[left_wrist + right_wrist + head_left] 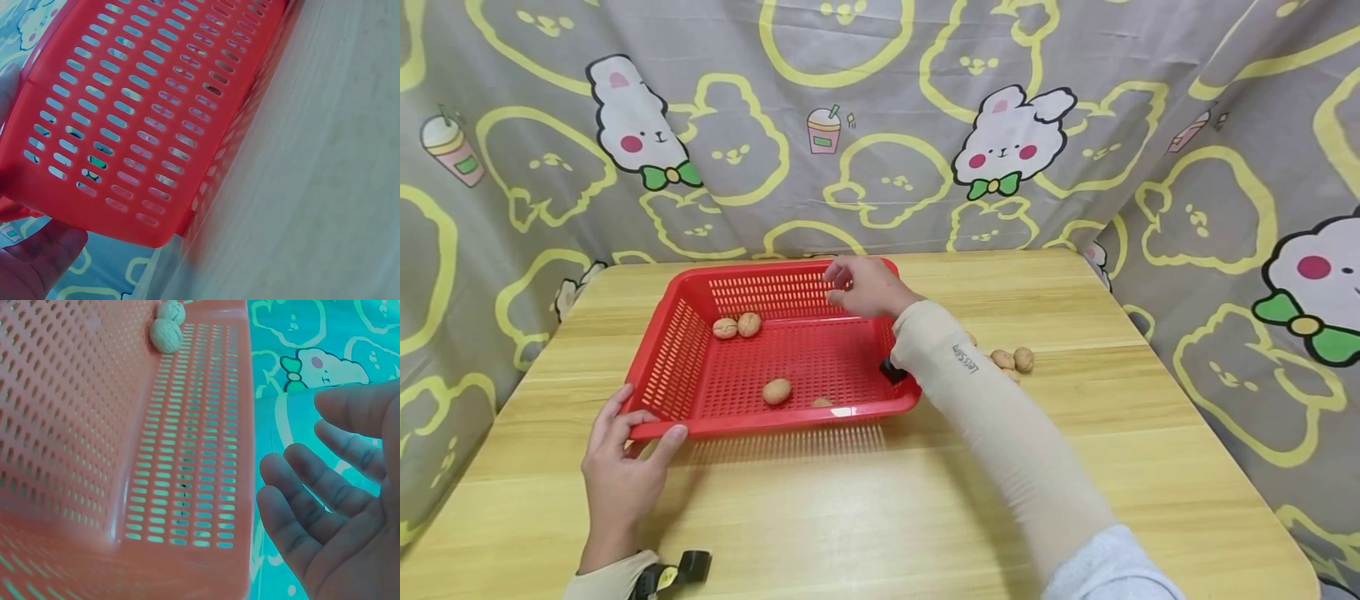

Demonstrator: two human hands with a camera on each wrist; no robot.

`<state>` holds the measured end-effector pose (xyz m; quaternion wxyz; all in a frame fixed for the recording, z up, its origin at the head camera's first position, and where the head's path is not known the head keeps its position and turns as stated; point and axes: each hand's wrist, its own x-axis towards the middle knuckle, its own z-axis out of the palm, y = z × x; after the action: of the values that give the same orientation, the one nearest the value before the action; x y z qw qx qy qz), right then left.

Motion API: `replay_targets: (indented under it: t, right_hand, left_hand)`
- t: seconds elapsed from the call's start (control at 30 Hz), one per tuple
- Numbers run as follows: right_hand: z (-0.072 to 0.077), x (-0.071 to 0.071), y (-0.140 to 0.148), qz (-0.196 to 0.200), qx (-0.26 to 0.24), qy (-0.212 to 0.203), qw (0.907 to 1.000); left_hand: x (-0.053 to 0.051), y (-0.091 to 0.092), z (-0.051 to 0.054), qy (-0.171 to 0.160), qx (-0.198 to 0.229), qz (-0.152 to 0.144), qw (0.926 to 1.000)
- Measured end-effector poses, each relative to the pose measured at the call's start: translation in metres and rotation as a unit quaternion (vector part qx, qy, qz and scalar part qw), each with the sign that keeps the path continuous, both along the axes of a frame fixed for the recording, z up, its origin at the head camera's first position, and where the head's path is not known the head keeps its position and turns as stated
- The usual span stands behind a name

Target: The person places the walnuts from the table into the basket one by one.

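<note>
A red plastic basket (790, 354) with slotted walls stands on the table. My left hand (625, 467) grips its near left corner, fingers and thumb at the rim; the left wrist view shows the outside of the basket wall (125, 125) beside the fingers. Over the far right part of the basket is my right hand (871, 286), fingers loosely bent and holding nothing, as the right wrist view confirms. Two walnuts (737, 326) touch each other at the basket's far left. Another walnut (777, 391) lies near the front wall, and one more (822, 402) is mostly hidden behind the front rim.
Several loose walnuts (1015, 359) lie on the wooden table (1120, 400) right of the basket, partly covered by my right forearm (1000, 442). A grey patterned curtain (880, 100) hangs behind the table and along its sides.
</note>
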<state>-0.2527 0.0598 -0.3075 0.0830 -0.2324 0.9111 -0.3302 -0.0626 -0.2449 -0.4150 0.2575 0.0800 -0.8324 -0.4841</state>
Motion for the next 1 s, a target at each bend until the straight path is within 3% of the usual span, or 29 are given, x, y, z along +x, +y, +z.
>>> replay_targets:
  t: [0.23,0.5,1.0]
  right_hand:
    - [0.006,-0.001,0.013,-0.013,-0.005,0.013,0.9998]
    - [0.010,-0.003,0.036,-0.048,-0.023,-0.001,0.9986]
    - [0.001,-0.008,0.087,-0.096,-0.026,-0.008,0.9950]
  left_hand:
    - [0.002,0.000,0.001,-0.004,-0.002,0.006,1.0000]
    - [0.000,0.000,0.000,0.000,-0.001,0.001,1.0000]
    - [0.000,0.000,0.000,0.003,-0.002,-0.002,1.0000]
